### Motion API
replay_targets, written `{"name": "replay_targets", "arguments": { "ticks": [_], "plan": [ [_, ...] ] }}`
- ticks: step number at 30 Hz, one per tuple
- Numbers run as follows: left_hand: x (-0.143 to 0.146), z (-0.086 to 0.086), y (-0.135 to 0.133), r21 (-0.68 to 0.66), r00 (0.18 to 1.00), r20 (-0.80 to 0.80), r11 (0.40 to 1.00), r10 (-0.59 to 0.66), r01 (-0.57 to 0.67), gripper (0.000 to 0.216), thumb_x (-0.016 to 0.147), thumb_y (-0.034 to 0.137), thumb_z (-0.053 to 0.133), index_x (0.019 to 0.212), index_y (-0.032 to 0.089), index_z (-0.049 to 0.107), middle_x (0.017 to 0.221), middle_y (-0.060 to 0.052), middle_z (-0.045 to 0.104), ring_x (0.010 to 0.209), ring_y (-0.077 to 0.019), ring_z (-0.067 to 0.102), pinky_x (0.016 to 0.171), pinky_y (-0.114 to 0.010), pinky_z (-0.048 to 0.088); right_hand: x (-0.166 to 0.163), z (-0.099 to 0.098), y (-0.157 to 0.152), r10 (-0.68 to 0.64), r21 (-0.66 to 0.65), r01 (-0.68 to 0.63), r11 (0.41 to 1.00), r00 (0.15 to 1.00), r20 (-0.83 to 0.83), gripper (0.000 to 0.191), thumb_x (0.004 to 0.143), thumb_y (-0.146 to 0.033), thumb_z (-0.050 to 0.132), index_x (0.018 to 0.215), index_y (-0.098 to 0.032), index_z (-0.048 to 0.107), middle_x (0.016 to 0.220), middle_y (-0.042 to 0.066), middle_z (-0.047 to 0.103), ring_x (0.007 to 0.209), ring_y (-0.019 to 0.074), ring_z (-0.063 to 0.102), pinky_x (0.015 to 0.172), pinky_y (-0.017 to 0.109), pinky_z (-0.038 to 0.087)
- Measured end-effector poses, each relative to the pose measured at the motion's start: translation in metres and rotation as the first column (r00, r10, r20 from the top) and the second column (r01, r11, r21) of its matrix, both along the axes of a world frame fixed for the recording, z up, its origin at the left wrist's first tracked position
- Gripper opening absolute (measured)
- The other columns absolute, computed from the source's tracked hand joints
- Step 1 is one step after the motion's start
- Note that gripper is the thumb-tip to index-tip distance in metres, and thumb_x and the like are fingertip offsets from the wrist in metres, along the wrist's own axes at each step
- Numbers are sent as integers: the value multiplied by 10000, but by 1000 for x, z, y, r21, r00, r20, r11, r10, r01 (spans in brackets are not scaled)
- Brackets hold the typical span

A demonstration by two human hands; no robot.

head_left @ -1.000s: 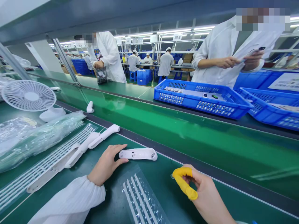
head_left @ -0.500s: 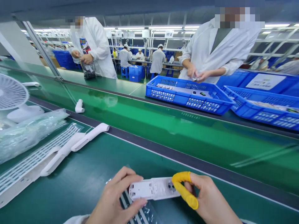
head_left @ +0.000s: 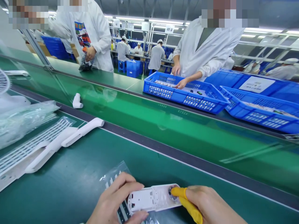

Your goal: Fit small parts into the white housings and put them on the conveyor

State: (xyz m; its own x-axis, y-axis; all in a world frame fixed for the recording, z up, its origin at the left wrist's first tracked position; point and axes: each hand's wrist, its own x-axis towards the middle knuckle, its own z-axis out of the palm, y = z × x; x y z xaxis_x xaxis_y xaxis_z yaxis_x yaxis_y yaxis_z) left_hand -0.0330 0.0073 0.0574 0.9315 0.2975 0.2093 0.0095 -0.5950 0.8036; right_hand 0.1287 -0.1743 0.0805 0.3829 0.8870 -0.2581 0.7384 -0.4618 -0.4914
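Observation:
My left hand (head_left: 119,199) is closed around the left end of a long white plastic housing (head_left: 161,202), fingers along its far edge and thumb along the near edge. The housing's hollow inner side faces up. A round grey part with dark holes (head_left: 173,193) sits inside its right end. Yellow finger covers are on the thumb and forefinger of my right hand (head_left: 198,200). One covered fingertip presses on the round part; the other covered finger lies by the housing's near right corner. Under my left hand is a clear plastic bag with white strips (head_left: 112,177), partly hidden.
White curved plastic parts (head_left: 83,132) and bagged strips (head_left: 25,121) lie at left, beside a white fan (head_left: 3,82). A small white elbow piece (head_left: 77,101) rests on the green belt (head_left: 140,107). Beyond stand blue crates (head_left: 184,96) and co-workers in white coats (head_left: 201,53).
My right forefinger has moved from the housing's end onto the round part. The right co-worker's hands have lowered into the crate; the left one has raised an arm. The view has shifted slightly.

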Motion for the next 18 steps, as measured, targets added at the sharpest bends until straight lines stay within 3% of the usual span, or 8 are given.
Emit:
{"name": "replay_targets", "arguments": {
  "ticks": [4, 8, 12, 14, 16, 18],
  "plan": [
    [-1, 0, -1, -23, 1000, -20, 1000, -4, 4, 233, 762, 239, 628, 983, 274, 564, 889, -12, 597, 717, -134, 633, 536, -141, 524, 4, 8, -4, -20, 57, 21, 998, 1000, -14, 153, 757, -168, 506, 674, -237, 613, 659, -5, 631, 552, 149, 565, 534, 228, 445],
    [-1, 0, 0, 10, 1000, 30, 1000, 3, -4, 261, 754, 247, 637, 996, 302, 555, 882, 8, 598, 706, -125, 629, 557, -135, 524, 7, 7, -11, -131, 255, 142, 956, 989, -62, 125, 782, -228, 530, 840, -264, 636, 726, 4, 637, 624, 163, 594, 585, 240, 494],
    [-3, 1, 1, 110, 998, 46, 992, 54, -58, 259, 752, 277, 643, 997, 296, 562, 918, -1, 601, 754, -147, 631, 602, -148, 531, 7, -9, -24, -171, 331, 200, 922, 979, -113, 480, 682, -300, 671, 1145, -299, 542, 999, 65, 620, 887, 251, 593, 747, 340, 512],
    [-4, 0, 1, 146, 998, 26, 987, 59, -63, 241, 767, 283, 628, 999, 287, 563, 928, -11, 600, 769, -153, 632, 618, -152, 533, 6, -16, -28, -200, 356, 254, 899, 963, -181, 573, 660, -312, 693, 1199, -310, 500, 1079, 82, 590, 949, 273, 572, 785, 377, 504],
    [-5, 0, 2, 163, 999, 8, 985, 51, -51, 234, 770, 286, 625, 996, 281, 563, 925, -14, 599, 764, -150, 633, 623, -148, 531, 5, -17, -27, -230, 361, 317, 877, 937, -265, 544, 656, -311, 696, 1172, -319, 524, 1085, 77, 587, 945, 267, 574, 787, 375, 508],
    [-5, -1, 2, 176, 999, 11, 983, 44, -45, 241, 768, 286, 630, 998, 283, 560, 930, -12, 600, 770, -146, 633, 617, -133, 525, 4, -14, -21, -267, 342, 405, 848, 883, -386, 399, 680, -314, 670, 1071, -320, 592, 1035, 65, 605, 888, 244, 594, 728, 339, 535]
  ]
}}
